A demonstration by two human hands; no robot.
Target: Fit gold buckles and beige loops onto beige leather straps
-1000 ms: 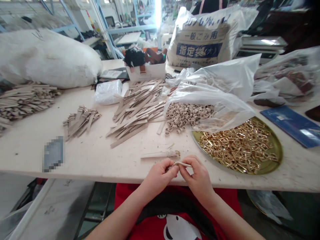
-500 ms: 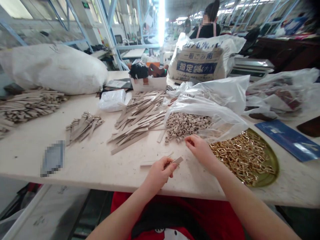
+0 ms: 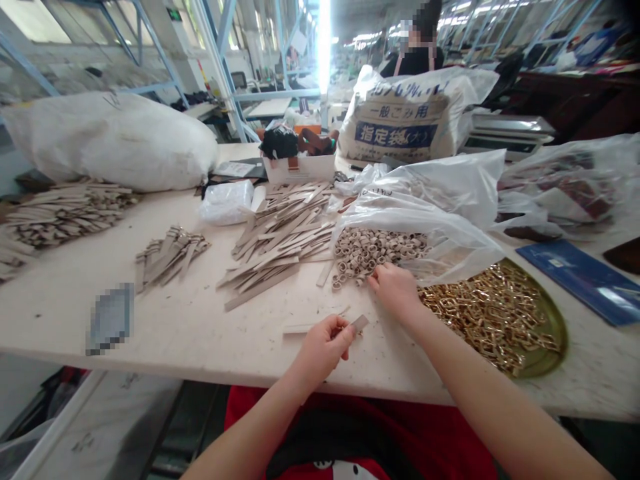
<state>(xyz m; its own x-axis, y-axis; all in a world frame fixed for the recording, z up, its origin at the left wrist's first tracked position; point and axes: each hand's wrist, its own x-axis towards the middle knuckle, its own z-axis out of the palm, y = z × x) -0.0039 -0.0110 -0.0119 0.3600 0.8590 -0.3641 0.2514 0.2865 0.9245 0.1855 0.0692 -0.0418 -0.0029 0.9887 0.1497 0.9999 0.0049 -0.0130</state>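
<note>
My left hand (image 3: 321,346) is closed near the table's front edge, pinching a short beige strap piece (image 3: 358,325) whose end sticks out to the right. My right hand (image 3: 395,290) reaches forward with curled fingers onto the near edge of a heap of small beige loops (image 3: 373,250) spilling from a clear plastic bag (image 3: 440,227). Whether it has a loop between its fingertips is hidden. A round brass tray (image 3: 550,347) heaped with gold buckles (image 3: 493,317) lies just right of my right forearm. Another strap (image 3: 297,329) lies flat on the table beside my left hand.
A pile of long beige strips (image 3: 280,240) lies mid-table, a smaller bundle (image 3: 167,257) to its left and a big heap (image 3: 60,213) at far left. A white sack (image 3: 115,140), a printed bag (image 3: 407,117), a small box (image 3: 299,167) and a blue folder (image 3: 580,280) surround them. A person stands behind.
My hands were together at the table edge working one strap. My right hand has since let go and moved forward to the heap of loops; my left hand keeps the strap.
</note>
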